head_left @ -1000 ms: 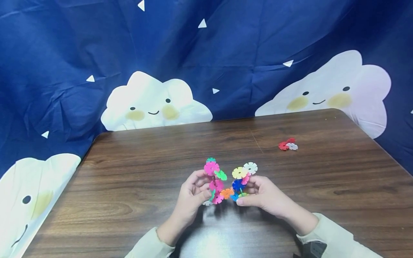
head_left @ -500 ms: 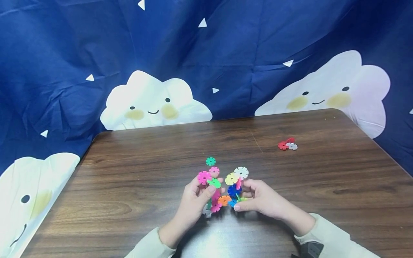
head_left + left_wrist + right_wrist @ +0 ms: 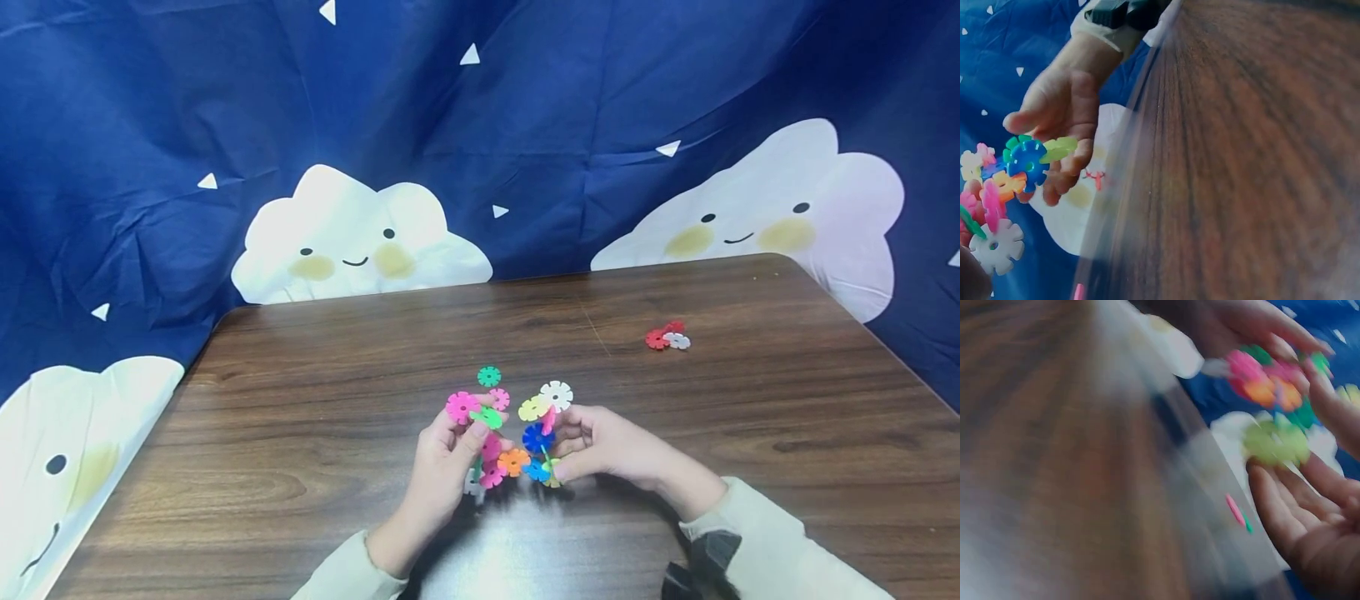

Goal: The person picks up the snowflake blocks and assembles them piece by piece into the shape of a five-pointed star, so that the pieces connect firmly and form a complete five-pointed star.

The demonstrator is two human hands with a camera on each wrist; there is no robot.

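Observation:
A chain of slotted plastic snowflake discs spans between my hands, close over the table. My left hand (image 3: 442, 467) pinches it at a bright green disc (image 3: 487, 417), beside a hot-pink disc (image 3: 462, 407). An orange disc (image 3: 513, 462) sits in the middle of the chain, and a white disc (image 3: 997, 246) hangs at its lower left. My right hand (image 3: 618, 450) holds the other side, thumb and fingers at a yellow-green disc (image 3: 1275, 442). Blue (image 3: 537, 437), yellow (image 3: 533, 408) and white discs (image 3: 557, 397) rise there. Fingers partly hide the left side.
Beyond my left hand, a teal disc (image 3: 489, 376) and a pink disc (image 3: 498, 398) lie on the brown wooden table (image 3: 337, 350). Two red discs (image 3: 657, 339) and a white one (image 3: 677, 341) lie farther back right. A blue cloud-print curtain (image 3: 540, 125) hangs behind.
The chain has come slightly left and its left side has tilted left, uncovering the teal and pink discs on the table. My left grip has moved up to the bright green disc.

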